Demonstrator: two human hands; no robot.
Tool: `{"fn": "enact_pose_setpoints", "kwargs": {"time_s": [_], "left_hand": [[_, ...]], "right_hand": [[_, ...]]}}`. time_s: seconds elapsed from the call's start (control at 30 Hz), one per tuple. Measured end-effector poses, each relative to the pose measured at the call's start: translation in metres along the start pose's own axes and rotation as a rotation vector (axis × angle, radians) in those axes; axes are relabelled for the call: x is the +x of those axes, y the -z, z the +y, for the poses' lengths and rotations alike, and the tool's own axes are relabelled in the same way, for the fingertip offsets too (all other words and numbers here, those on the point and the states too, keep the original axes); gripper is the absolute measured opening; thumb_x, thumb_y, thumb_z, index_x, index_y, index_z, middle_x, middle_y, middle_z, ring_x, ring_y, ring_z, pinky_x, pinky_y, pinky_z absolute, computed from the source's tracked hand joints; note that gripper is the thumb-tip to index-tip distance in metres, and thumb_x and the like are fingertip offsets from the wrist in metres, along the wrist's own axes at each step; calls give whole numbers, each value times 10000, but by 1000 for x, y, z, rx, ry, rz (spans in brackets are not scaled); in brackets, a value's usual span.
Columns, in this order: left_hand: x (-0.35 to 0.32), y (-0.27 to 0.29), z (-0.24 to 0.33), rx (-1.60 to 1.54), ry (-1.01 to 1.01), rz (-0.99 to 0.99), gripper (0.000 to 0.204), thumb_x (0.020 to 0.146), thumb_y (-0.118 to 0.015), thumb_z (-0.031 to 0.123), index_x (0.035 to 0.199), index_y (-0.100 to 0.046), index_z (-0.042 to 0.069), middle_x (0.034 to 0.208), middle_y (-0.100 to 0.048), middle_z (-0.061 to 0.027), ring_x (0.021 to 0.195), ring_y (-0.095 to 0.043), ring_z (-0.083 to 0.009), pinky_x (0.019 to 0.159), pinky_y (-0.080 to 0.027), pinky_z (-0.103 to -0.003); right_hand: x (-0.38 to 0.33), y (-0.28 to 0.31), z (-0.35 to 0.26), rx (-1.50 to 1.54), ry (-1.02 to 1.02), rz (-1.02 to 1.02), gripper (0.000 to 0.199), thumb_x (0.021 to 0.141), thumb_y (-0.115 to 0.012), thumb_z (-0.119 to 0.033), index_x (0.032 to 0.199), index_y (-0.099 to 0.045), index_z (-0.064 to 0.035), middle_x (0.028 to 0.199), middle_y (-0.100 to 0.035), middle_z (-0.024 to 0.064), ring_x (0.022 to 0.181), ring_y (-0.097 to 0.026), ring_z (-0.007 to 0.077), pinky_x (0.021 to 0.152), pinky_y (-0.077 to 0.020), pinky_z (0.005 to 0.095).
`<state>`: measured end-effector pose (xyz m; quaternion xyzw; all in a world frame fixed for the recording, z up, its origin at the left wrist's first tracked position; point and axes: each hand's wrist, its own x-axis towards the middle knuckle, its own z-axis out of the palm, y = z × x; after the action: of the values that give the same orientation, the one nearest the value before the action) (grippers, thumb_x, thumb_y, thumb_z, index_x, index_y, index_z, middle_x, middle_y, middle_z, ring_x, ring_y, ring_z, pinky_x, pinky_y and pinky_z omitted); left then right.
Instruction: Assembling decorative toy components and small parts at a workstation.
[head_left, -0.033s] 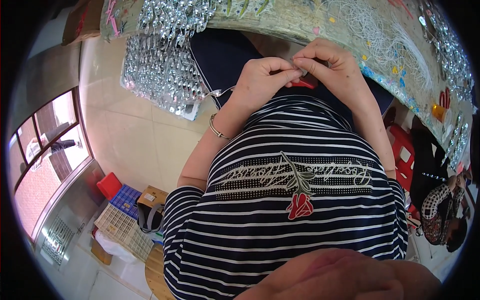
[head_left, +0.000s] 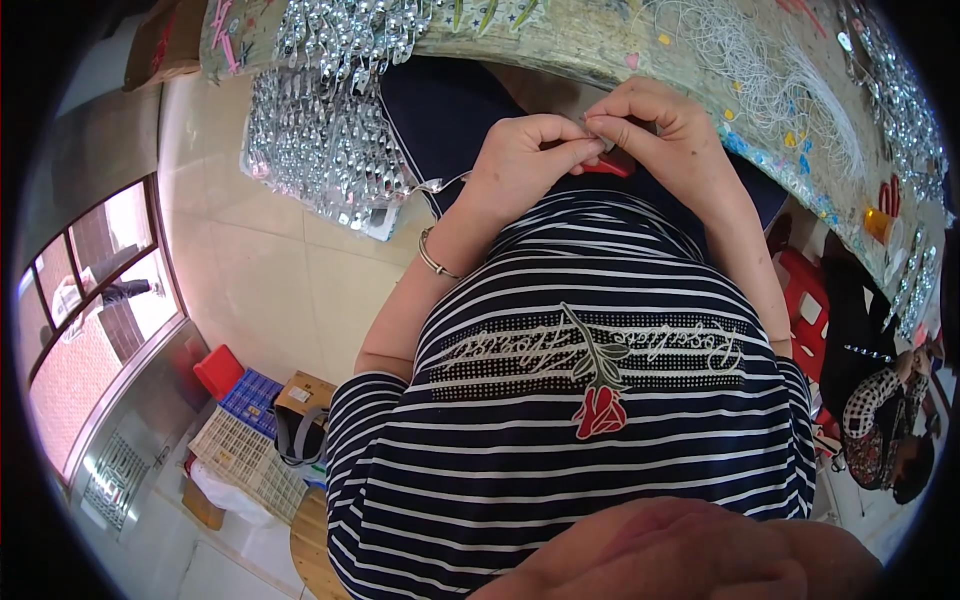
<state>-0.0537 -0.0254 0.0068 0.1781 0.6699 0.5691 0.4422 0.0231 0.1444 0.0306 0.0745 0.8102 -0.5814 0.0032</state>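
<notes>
My left hand (head_left: 528, 160) and my right hand (head_left: 668, 135) meet over my lap, just below the table edge (head_left: 560, 62). Both sets of fingertips pinch a small silvery piece (head_left: 597, 124). A thin silvery strand (head_left: 442, 185) trails from my left hand toward a hanging sheet of silvery ornaments (head_left: 320, 140). A red-handled tool (head_left: 612, 168) shows under my right fingers; how it is held is hidden. A bangle (head_left: 432, 258) circles my left wrist.
The table holds a tangle of white thread (head_left: 765, 65) and small coloured bits. A red stool (head_left: 805, 290) and another person (head_left: 880, 410) are at the right. On the floor to the left stand a blue crate (head_left: 250, 395), a white basket (head_left: 245, 460) and a red box (head_left: 217, 370).
</notes>
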Motion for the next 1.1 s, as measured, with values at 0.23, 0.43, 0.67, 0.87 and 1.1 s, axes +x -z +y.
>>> {"fn": "enact_pose_setpoints", "kwargs": {"time_s": [0.23,0.43,0.67,0.87,1.1], "left_hand": [[-1,-2,0,34,-23,34,136,813,-661,127,856,-688,1,730,-655,-50,644,-581,-68,611,-468,-200],[-4,-1,0,-168,-10,20,241,845,-645,145,1012,-643,-29,851,-667,-65,713,-606,-87,657,-489,-198],[1,-4,7,-259,-42,46,232,858,-624,127,1058,-629,10,886,-672,-61,664,-563,-62,579,-433,-166],[5,-8,3,-240,-39,134,160,837,-648,115,961,-651,14,777,-658,-39,560,-442,-22,503,-339,-155],[4,-9,3,-272,-12,126,154,833,-653,122,935,-659,8,754,-646,-42,542,-408,-22,498,-321,-163]], "right_hand": [[-1,-4,1,53,-59,12,96,837,-637,-89,877,-646,-2,813,-586,16,736,-545,72,652,-438,208],[-3,3,-1,307,-265,98,112,875,-614,-150,911,-653,-51,811,-583,-49,713,-511,21,608,-411,172],[-5,-3,7,357,-219,104,113,872,-616,-135,913,-654,-37,829,-586,-52,753,-509,22,656,-414,175],[-5,-5,11,318,-147,119,108,866,-610,-102,909,-663,-18,873,-607,-12,824,-530,59,761,-415,198],[-5,0,12,356,-310,142,136,877,-600,-140,925,-679,-40,847,-617,-13,817,-533,56,751,-413,201]]}}
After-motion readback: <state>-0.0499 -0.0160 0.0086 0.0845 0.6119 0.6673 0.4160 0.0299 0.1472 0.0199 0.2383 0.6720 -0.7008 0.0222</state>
